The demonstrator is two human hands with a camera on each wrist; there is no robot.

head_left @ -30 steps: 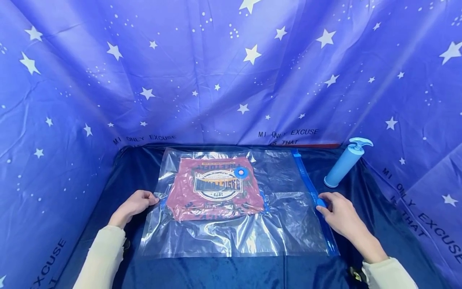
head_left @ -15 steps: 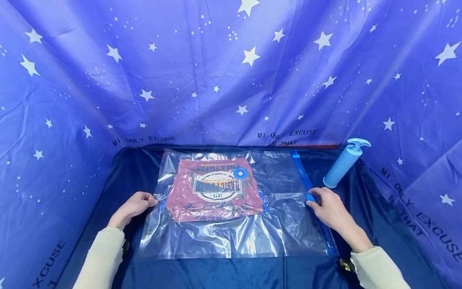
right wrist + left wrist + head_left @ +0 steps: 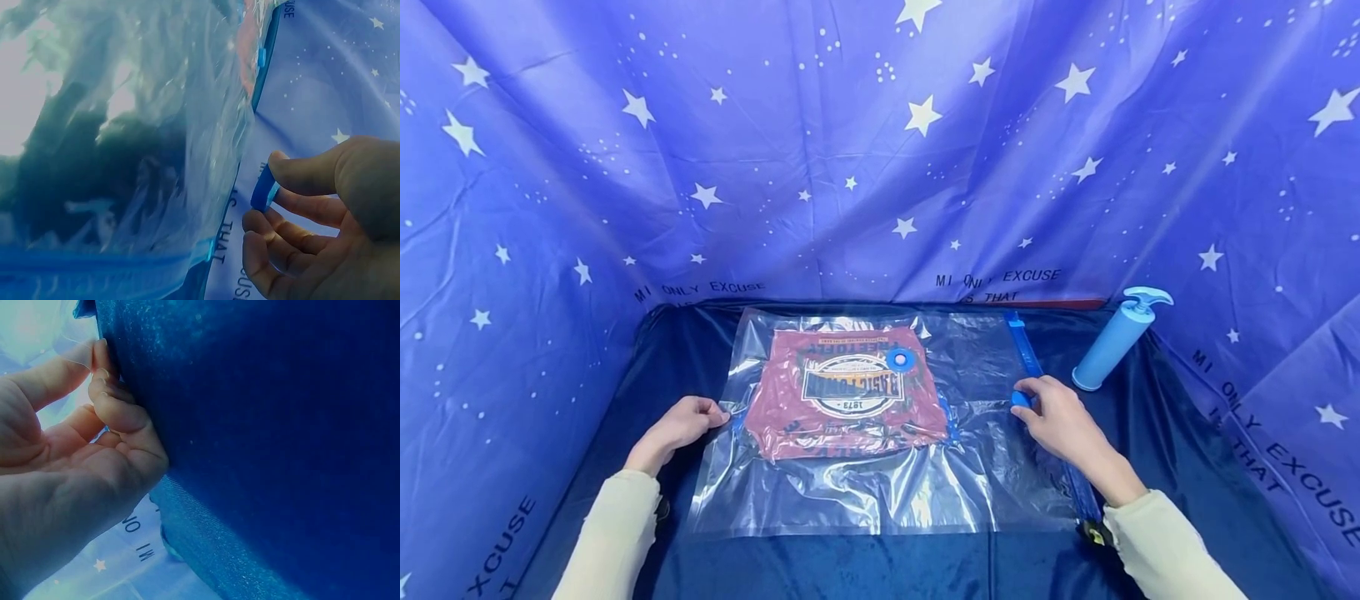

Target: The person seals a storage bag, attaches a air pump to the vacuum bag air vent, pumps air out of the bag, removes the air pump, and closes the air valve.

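A clear vacuum storage bag (image 3: 970, 492) lies flat on the dark blue cloth, with a folded dark pink garment (image 3: 850, 425) inside. A round blue valve (image 3: 900, 359) sits on the bag over the garment. My left hand (image 3: 681, 429) pinches the bag's left edge between thumb and fingertips; the left wrist view shows the left hand (image 3: 87, 419) at that thin clear edge. With my right hand (image 3: 1067, 425) I pinch a small blue zip slider clip (image 3: 265, 189). In the right wrist view the clip appears apart from the blue zip strip (image 3: 94, 275).
A light blue hand pump (image 3: 1112, 342) stands tilted at the back right, beyond the right hand. Purple-blue star-printed curtains (image 3: 820, 150) enclose the back and sides. Dark blue cloth (image 3: 820, 571) covers the surface in front of the bag.
My right hand has moved left, carrying the blue slider clip from the zip strip to over the bag's right part. The left hand has stayed at the left edge.
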